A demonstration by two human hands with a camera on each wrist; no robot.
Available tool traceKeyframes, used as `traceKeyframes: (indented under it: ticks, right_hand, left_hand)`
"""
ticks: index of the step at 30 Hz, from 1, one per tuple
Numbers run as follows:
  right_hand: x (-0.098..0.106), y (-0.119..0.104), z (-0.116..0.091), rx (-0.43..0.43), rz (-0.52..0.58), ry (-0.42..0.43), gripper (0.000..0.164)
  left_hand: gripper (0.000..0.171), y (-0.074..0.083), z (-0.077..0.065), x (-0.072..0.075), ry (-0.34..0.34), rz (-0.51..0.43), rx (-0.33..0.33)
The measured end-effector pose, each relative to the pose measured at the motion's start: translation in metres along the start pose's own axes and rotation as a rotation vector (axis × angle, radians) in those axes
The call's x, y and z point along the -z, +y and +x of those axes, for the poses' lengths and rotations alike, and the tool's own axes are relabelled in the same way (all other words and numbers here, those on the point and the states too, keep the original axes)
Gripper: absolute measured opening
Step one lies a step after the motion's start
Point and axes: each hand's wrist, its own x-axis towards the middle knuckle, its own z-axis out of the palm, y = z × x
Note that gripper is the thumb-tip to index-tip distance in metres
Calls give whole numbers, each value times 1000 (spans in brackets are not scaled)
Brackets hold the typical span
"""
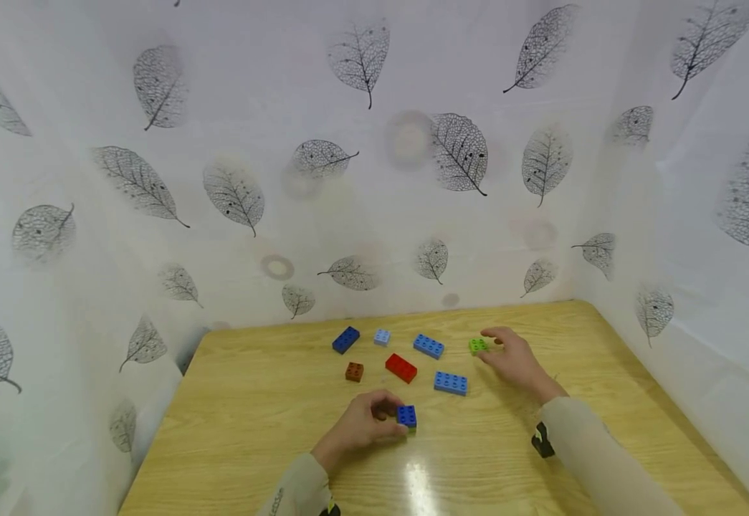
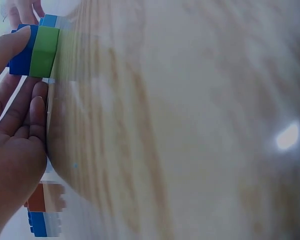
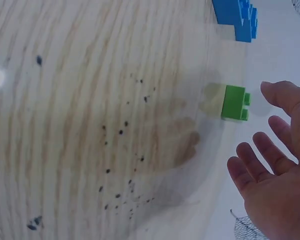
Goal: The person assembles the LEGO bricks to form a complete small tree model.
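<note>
My left hand [image 1: 363, 424] pinches a small stack between thumb and fingers, low over the front middle of the table. A dark blue building brick [image 1: 406, 413] forms its top, and a green building brick [image 2: 44, 52] its underside; the thumb lies against the blue one in the left wrist view. My right hand [image 1: 513, 358] reaches to a lime green brick [image 1: 478, 346] at the back right. Its thumb and fingers are spread around that brick, and the right wrist view shows a gap between the hand and the green brick [image 3: 234, 102].
Between the hands lie a red brick [image 1: 401, 368], a brown brick [image 1: 354, 371] and a light blue brick [image 1: 451, 383]. Farther back are a dark blue brick [image 1: 345, 340], a pale blue brick [image 1: 382, 337] and another blue brick [image 1: 428, 346]. A leaf-print curtain [image 1: 374, 215] borders the wooden table [image 1: 251, 401].
</note>
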Motion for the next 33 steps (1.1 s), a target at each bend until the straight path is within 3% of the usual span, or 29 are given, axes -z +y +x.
traceKeyframes:
  ticks: [12,33]
  right_hand:
    - [-5,15,6,-85,74,-47,59]
    - [-13,20,14,-26,47,4,53]
  left_hand:
    - [33,1,0,0,-9,-5,12]
    - [34,1,-1,1,-17,7,0]
